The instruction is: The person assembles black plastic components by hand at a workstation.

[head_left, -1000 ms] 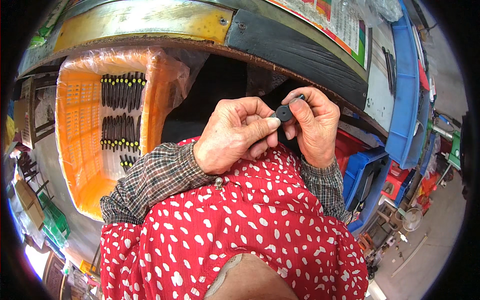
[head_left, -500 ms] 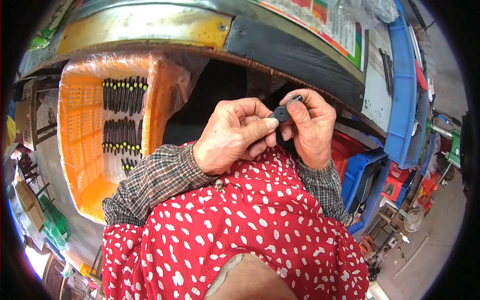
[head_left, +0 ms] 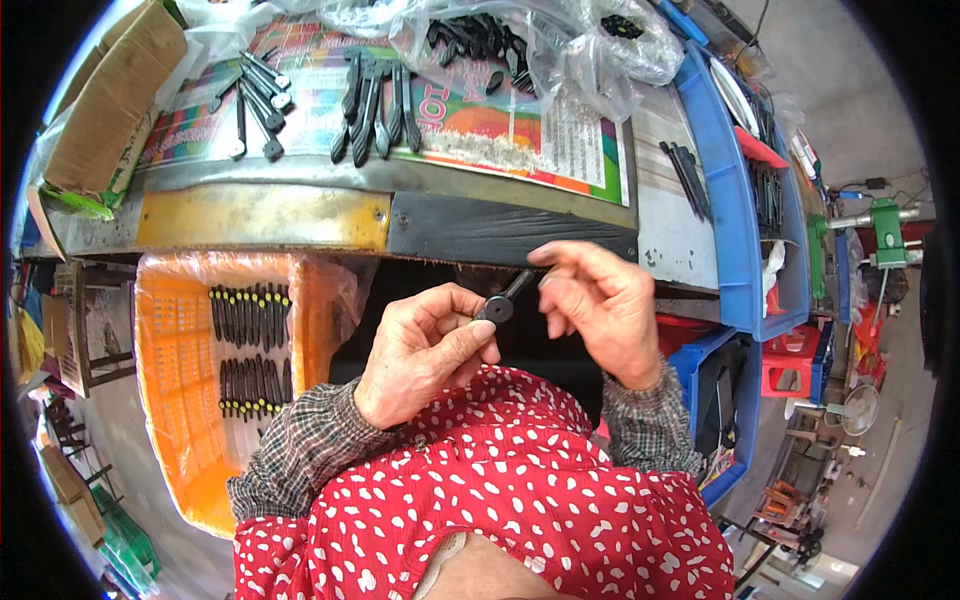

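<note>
Between the thumb and fingers of my left hand (head_left: 415,355) is a black plastic part with a round disc end (head_left: 499,308) and a short stem pointing up and to the right. A small hole shows in the middle of the disc. My right hand (head_left: 605,310) hangs just right of the stem, apart from it, its fingers loosely bent and spread with nothing visible in them. Both hands are over my lap, in front of the bench edge (head_left: 500,228).
At left stands a plastic-lined orange basket (head_left: 175,400) with rows of black pieces (head_left: 252,312) marked yellow. Black handle-like parts (head_left: 375,105) lie on a printed sheet on the bench, beside a cardboard box (head_left: 115,100). Blue bins (head_left: 715,200) stand at right.
My right hand has let go of the black part and drawn away to the right. My left hand still holds it, slightly lower. The view has tilted up, showing more bench top.
</note>
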A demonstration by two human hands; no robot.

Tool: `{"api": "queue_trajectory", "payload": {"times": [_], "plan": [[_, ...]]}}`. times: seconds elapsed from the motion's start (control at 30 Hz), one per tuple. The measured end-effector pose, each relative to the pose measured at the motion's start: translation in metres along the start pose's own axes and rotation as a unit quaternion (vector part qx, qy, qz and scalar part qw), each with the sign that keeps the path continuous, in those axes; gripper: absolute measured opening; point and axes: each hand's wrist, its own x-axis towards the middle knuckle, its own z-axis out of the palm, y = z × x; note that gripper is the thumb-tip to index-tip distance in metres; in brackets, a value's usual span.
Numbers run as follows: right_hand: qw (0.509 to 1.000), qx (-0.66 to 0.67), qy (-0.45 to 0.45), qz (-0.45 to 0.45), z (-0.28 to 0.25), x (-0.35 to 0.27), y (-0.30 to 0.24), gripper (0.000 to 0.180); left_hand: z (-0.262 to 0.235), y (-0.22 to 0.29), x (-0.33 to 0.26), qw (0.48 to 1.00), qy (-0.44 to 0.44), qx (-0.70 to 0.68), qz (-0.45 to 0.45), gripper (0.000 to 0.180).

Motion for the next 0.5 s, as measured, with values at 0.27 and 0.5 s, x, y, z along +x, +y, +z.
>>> {"api": "queue_trajectory", "payload": {"times": [0.27, 0.5], "plan": [[0.934, -0.265, 0.158, -0.179, -0.054, 0.061, -0.013, 0.011, 0.003, 0.019, 0.005, 0.998, 0.027, 0.017, 0.049, 0.009], [0.835, -0.431, 0.198, -0.278, -0.1, 0.13, -0.006, 0.013, 0.003, 0.023, 0.011, 0.994, 0.053, 0.05, 0.082, 0.009]]}}
